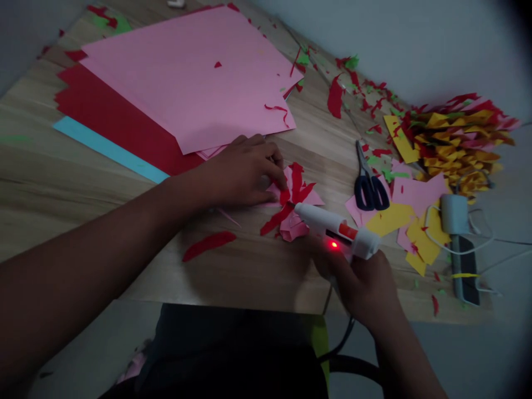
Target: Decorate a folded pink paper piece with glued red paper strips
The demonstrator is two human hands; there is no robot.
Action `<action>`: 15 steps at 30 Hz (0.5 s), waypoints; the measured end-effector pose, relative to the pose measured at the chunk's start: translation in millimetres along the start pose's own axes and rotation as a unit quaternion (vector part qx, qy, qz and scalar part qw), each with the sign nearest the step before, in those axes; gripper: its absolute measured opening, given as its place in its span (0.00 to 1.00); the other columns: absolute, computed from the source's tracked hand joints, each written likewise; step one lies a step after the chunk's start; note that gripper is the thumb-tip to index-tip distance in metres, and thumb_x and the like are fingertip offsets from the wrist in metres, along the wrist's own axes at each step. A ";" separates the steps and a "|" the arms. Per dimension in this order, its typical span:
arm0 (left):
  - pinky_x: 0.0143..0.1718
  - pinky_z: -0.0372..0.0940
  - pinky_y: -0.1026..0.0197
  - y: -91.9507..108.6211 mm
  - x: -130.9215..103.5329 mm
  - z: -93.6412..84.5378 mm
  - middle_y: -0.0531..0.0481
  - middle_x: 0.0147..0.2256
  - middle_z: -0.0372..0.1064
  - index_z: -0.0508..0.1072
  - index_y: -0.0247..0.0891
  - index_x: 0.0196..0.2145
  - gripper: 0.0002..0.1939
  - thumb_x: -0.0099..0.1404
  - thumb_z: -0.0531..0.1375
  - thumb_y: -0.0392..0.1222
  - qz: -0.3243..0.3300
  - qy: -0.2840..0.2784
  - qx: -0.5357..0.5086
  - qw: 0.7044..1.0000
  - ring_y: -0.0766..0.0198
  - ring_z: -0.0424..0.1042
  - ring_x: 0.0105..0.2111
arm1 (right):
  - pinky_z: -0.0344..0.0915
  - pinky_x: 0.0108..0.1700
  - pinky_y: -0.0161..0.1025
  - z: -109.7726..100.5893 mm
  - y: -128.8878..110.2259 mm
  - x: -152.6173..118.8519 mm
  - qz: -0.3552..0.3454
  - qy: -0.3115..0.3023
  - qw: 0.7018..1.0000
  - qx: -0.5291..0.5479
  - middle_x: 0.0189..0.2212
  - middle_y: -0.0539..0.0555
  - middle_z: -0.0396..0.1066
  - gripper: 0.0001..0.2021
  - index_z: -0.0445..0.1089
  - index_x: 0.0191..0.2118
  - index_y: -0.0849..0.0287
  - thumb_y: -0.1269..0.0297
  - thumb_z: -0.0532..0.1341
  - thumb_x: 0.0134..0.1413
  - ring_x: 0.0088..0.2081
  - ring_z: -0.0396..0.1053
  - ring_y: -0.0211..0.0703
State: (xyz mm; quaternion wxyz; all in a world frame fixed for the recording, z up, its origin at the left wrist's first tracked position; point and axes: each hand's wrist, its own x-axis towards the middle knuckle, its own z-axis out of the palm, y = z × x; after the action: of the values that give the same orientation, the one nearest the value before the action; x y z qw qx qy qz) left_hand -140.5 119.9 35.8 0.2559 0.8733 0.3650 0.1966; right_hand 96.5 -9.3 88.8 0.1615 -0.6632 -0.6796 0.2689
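Note:
My right hand point(366, 282) is wrapped round a white hot glue gun point(320, 217) with a glowing red light on its side. The gun's nozzle points left and meets, or nearly meets, a red paper strip on a pink and red paper flower point(296, 221). Bent fingers of my left hand point(249, 172) press at the flower's left side, on its pink and red paper; the fingertips are partly hidden. Below the left hand, a loose red paper strip point(209, 246) lies on the wooden table point(257, 277).
Pink sheets point(187, 77) cover red paper point(124, 122) and a light blue strip point(108, 148). Dark-handled scissors point(369, 185) lie right, near yellow and pink scraps point(426, 233). Beyond are a yellow-red paper bundle point(461, 138), a white charger point(454, 213) and a phone point(465, 271). Red and green bits are scattered about.

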 end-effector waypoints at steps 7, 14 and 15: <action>0.56 0.57 0.44 -7.5 2.4 5.1 0.50 0.48 0.71 0.83 0.51 0.39 0.10 0.58 0.69 0.44 0.017 0.016 0.008 1.000 0.50 0.66 0.52 | 0.61 0.23 0.37 -1.2 0.4 1.0 -0.010 -0.019 1.000 0.002 0.21 0.50 0.71 0.17 0.78 0.45 0.59 0.54 0.57 0.63 0.22 0.67 0.41; 0.57 0.56 0.46 -8.3 1.1 6.5 0.50 0.48 0.71 0.83 0.48 0.41 0.11 0.59 0.69 0.43 0.023 0.018 0.011 0.999 0.52 0.65 0.52 | 0.62 0.25 0.37 0.3 -0.5 0.3 -0.011 -0.007 1.000 0.006 0.20 0.50 0.70 0.16 0.78 0.42 0.59 0.55 0.57 0.62 0.22 0.68 0.41; 0.57 0.56 0.46 -8.5 1.2 6.7 0.50 0.48 0.71 0.83 0.48 0.41 0.11 0.59 0.69 0.43 0.025 0.022 0.011 0.999 0.53 0.65 0.51 | 0.64 0.26 0.37 0.7 -2.0 -0.2 -0.003 -0.004 1.000 0.010 0.22 0.50 0.71 0.17 0.78 0.42 0.60 0.55 0.56 0.62 0.23 0.68 0.41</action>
State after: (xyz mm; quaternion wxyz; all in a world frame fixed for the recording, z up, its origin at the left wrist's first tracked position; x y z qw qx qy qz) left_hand -140.7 123.9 25.6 0.2332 0.8804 0.3509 0.2176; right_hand 94.5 -9.6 89.4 0.1657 -0.6581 -0.6798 0.2779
